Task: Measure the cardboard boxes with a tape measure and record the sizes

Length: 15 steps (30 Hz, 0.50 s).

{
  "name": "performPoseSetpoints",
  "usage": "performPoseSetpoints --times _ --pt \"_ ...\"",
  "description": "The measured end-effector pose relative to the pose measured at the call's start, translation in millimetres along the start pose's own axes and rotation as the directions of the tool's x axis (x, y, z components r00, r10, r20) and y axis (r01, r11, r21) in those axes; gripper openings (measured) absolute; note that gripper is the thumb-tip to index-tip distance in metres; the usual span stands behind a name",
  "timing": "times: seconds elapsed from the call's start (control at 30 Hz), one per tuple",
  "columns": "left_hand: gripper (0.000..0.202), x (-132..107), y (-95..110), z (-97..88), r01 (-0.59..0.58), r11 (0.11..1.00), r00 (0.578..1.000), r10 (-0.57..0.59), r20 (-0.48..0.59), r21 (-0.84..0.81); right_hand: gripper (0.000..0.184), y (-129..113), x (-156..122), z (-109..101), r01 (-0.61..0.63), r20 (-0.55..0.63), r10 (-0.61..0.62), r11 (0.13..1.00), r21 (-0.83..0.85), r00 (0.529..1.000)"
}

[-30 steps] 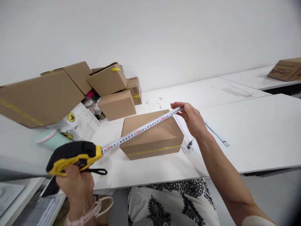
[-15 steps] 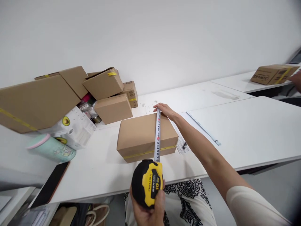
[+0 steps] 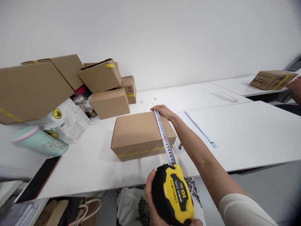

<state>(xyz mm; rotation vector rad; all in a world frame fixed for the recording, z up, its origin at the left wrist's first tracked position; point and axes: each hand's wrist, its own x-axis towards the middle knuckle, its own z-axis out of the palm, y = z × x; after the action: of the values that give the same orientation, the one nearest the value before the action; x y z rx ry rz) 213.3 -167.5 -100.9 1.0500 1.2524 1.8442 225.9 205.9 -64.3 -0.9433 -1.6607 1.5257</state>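
My left hand (image 3: 154,201) is wrapped round a black and yellow tape measure (image 3: 174,194), close to me above the table's front edge. Its blade (image 3: 164,138) runs out slantwise across the top of a closed cardboard box (image 3: 134,130) with yellow tape along its side. At the box's far edge my right hand (image 3: 163,110) pinches the blade's end, the fingertips partly hidden. A printed sheet (image 3: 177,150) with a small dark object on it sticks out from behind the box's right side.
Stacked cardboard boxes (image 3: 110,102), a white avocado-print box (image 3: 68,122), a mint tumbler (image 3: 42,142) and a dark flat tablet-like object (image 3: 39,179) occupy the left. A pale strip like a ruler (image 3: 201,128) lies right. Another person's hand (image 3: 295,89) is beside a box (image 3: 272,80) at far right.
My left hand has brought the tape measure rightward and nearer to me, so the blade now slants across the box. My right hand remains at the far edge. The view has shifted slightly.
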Motion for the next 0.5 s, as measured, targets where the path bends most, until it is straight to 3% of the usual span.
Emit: performPoseSetpoints --times 0.17,0.27,0.5 --pt "0.125 7 7 2.9 -0.189 0.944 0.98 0.166 0.106 0.27 0.019 -7 -8 2 -0.03 0.018 0.029 0.998 0.051 0.999" --pt "0.118 14 16 9.9 -0.311 0.904 0.947 0.267 0.18 0.294 0.017 -8 -9 2 -0.048 0.023 0.046 0.996 0.08 0.999" --pt "0.119 13 19 23.4 -0.368 0.863 0.929 0.33 0.165 0.346 0.016 -4 -5 -1 -0.059 0.056 0.052 0.992 0.116 0.997"
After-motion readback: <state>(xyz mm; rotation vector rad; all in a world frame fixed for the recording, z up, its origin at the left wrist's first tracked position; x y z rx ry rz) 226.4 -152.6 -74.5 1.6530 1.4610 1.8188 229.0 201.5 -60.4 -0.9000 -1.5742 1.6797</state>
